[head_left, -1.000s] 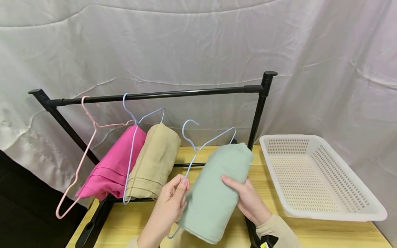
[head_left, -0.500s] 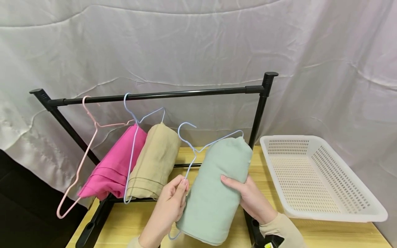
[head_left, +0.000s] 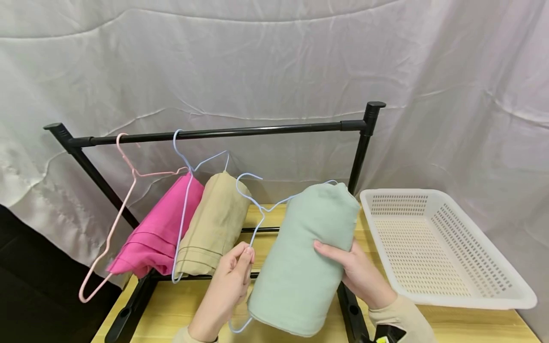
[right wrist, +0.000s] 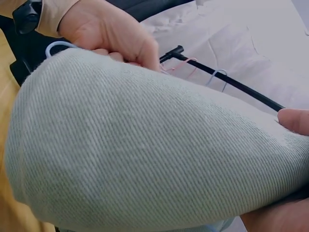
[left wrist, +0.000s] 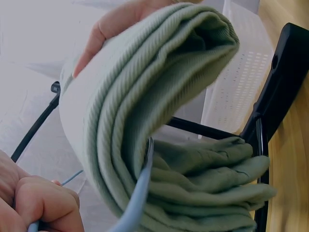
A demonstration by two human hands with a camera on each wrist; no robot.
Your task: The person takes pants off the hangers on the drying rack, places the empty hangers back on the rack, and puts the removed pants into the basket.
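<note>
One view, left wrist, reveals green cloth layers (left wrist: pixel 120 111).

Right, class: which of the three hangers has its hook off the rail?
The blue hanger bearing green cloth: its hook is free. The pink hanger and the other blue hanger both hook over the black rail.

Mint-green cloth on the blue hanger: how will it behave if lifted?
The mint-green cloth is probably floppy, since its layers drape over the blue hanger. It may feel weighty for fabric, given several thick-looking folds. It could slide sideways if tilted, as no clip shows.
</note>
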